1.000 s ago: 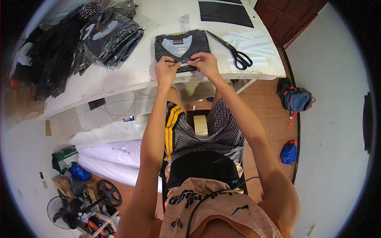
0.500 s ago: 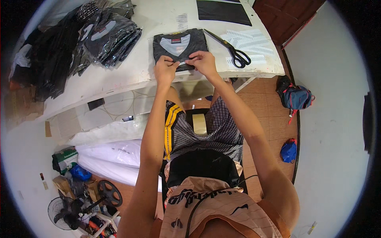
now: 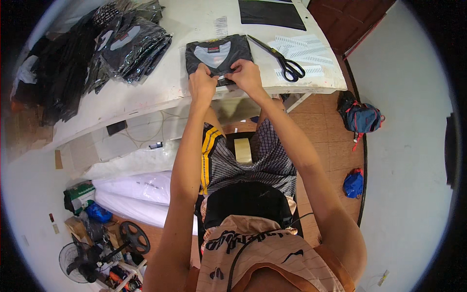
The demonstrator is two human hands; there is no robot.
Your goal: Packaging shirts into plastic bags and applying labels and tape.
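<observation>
A folded black shirt [image 3: 238, 47] with a pale grey V-neck lining lies in clear plastic at the front edge of the table. Over its lower part, a small white label strip [image 3: 221, 77] spans the gap between my two thumbs. My left hand [image 3: 202, 83] is closed at the strip's left end, fingers curled down against the wrapped shirt. Closed in a pinch, my right hand [image 3: 246, 77] is at the other end of the strip. Fingers partly hide both ends. Just right of the shirt rest black-handled scissors [image 3: 291, 70], blades pointing up and left.
Printed white label strips [image 3: 311, 52] lie beyond the scissors. A flat black sheet [image 3: 272, 15] is at the back of the white table [image 3: 160, 95]. Wrapped dark garments [image 3: 131, 48] are heaped at left. A roll of tape [image 3: 242, 151] sits on my lap.
Both hands stay at the strip, with the left fingers curled further down over the shirt. The whole view has shifted slightly; the shirt and scissors lie as before.
</observation>
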